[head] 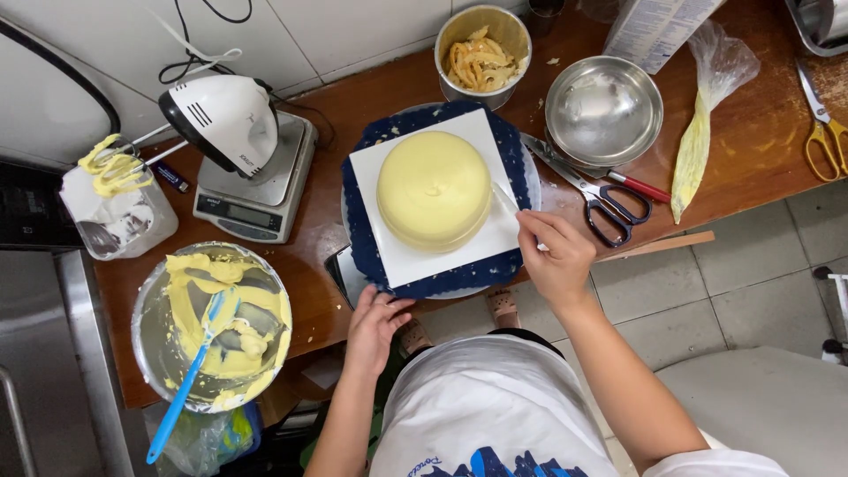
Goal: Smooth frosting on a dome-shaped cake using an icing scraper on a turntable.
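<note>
A round cake (pixel 433 187) coated in pale yellow cream sits on a white square board (pixel 415 256), which lies on a dark blue mat (pixel 358 221) over a turntable. My right hand (pixel 554 256) holds a thin white scraper (pixel 507 198) against the cake's right side. Fingers of my left hand (pixel 374 325) touch the turntable's front edge at the blue mat.
A steel bowl of yellow cream (pixel 212 322) with a blue spatula (pixel 187 380) stands at the left. A white hand mixer (pixel 225 119) rests on a scale (pixel 256 190). Scissors (pixel 594 190), an empty steel bowl (pixel 603 110), a piping bag (pixel 698 132) and a tin of scraps (pixel 481 57) lie behind.
</note>
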